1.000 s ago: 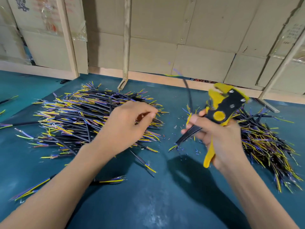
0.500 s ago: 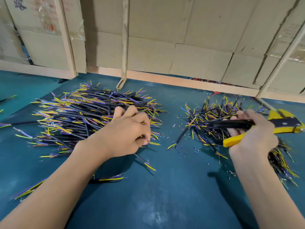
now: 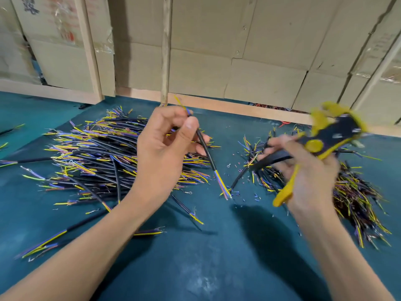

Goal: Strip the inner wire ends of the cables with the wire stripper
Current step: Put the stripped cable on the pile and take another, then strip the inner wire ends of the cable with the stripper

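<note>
My left hand (image 3: pixel 165 153) pinches a light, springy cable (image 3: pixel 206 152) mid-sheath; right hand (image 3: pixel 303 170) grips the stripper (image 3: pixel 321 146) beside it.

Small workshop, teal worktable (image 3: pixel 206 268), heaped cut cables (image 3: pixel 93 157), stacked cardboard boxes (image 3: pixel 260 51) behind

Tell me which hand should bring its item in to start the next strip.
Probably the right hand: it already holds the wire stripper, while the left hand pinches one cable with its coloured ends free.
</note>
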{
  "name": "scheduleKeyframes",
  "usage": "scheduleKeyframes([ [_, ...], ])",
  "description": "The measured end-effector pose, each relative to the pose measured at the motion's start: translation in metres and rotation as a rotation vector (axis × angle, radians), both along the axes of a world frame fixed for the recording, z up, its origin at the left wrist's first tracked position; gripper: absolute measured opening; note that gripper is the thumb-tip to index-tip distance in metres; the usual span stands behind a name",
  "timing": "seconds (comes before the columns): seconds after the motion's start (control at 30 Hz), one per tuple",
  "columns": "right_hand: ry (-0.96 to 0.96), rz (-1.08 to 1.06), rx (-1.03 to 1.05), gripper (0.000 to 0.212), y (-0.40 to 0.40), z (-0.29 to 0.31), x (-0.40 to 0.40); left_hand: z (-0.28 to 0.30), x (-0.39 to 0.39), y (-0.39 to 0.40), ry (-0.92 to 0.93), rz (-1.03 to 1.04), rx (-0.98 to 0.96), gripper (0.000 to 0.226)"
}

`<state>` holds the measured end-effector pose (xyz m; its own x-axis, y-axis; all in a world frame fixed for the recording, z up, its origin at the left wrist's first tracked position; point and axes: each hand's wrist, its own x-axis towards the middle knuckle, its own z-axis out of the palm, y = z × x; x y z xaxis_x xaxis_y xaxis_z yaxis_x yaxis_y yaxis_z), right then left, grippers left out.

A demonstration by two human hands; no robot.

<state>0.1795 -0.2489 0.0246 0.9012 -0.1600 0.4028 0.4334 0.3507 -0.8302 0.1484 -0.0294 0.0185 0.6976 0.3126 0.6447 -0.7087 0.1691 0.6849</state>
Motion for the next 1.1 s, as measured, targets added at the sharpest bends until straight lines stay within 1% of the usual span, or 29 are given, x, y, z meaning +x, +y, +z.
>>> scheduleKeyframes([
  [0.07,0.072,0.201,-0.096,0.013,0.025,-0.01,-0.005,0.0,0.002,0.002,0.054,-0.094,-0.105,0.007],
  [0.1,0.097,0.299,-0.158,0.009,0.033,-0.013,-0.009,-0.002,0.003,0.002,0.078,-0.126,-0.128,0.007],
  [0.17,0.136,0.457,-0.222,0.012,0.041,-0.019,-0.013,-0.004,0.004,0.003,0.115,-0.154,-0.13,0.013],
  [0.27,0.156,0.541,-0.255,0.02,0.043,-0.023,-0.018,-0.007,0.006,0.004,0.152,-0.169,-0.108,0.02],
  [0.4,0.202,0.595,-0.283,0.02,0.043,-0.024,-0.018,-0.01,0.007,0.002,0.192,-0.168,-0.107,0.021],
  [0.5,0.242,0.601,-0.3,0.021,0.043,-0.023,-0.019,-0.011,0.007,0.002,0.181,-0.174,-0.106,0.021],
  [0.63,0.269,0.593,-0.272,0.023,0.043,-0.027,-0.015,-0.011,0.008,0.003,0.178,-0.182,-0.102,0.025],
  [0.7,0.268,0.59,-0.251,0.02,0.043,-0.028,-0.014,-0.012,0.008,0.004,0.199,-0.201,-0.092,0.029],
  [0.8,0.263,0.564,-0.212,0.017,0.043,-0.029,-0.012,-0.012,0.008,0.007,0.256,-0.269,-0.039,0.028],
  [0.93,0.252,0.565,-0.147,0.014,0.043,-0.028,-0.011,-0.015,0.008,0.008,0.37,-0.347,0.107,0.022],
  [0.97,0.253,0.573,-0.134,0.012,0.043,-0.028,-0.011,-0.015,0.007,0.007,0.38,-0.362,0.094,0.02],
  [1.1,0.279,0.594,-0.099,0.007,0.043,-0.027,-0.01,-0.011,0.007,0.007,0.379,-0.397,-0.071,0.013],
])
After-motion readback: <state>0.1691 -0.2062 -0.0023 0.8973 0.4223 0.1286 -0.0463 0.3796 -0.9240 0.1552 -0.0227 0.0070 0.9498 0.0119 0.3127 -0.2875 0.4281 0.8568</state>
